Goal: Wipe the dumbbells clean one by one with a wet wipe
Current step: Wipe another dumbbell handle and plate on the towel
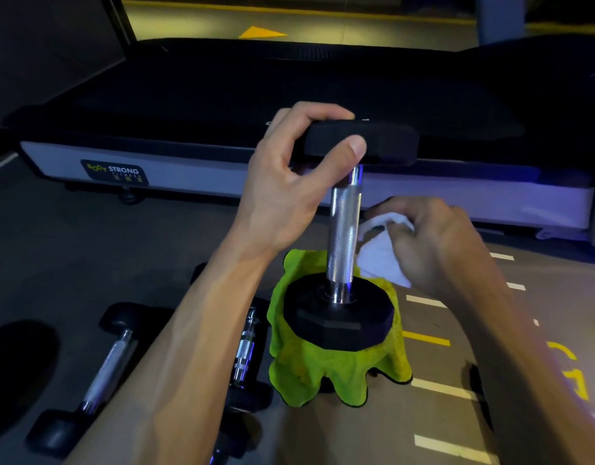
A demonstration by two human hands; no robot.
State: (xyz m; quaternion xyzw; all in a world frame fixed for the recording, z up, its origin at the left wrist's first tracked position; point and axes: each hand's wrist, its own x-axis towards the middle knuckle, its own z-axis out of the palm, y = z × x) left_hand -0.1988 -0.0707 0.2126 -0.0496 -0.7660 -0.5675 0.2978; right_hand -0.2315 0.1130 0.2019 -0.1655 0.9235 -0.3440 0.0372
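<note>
Dumbbell (343, 229) stood on end on green towel (323, 367), handle axis vertical. Top head gripped by left hand (289, 182). Wet wipe (383, 253) clutched in right hand (433, 246), just right of handle, nearer.

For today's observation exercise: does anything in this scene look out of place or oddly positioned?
Yes. The black-ended dumbbell with the knurled steel handle stands upright on a crumpled lime-green cloth, unlike the small black dumbbell lying flat on the floor. The left hand steadies its top end.
</note>
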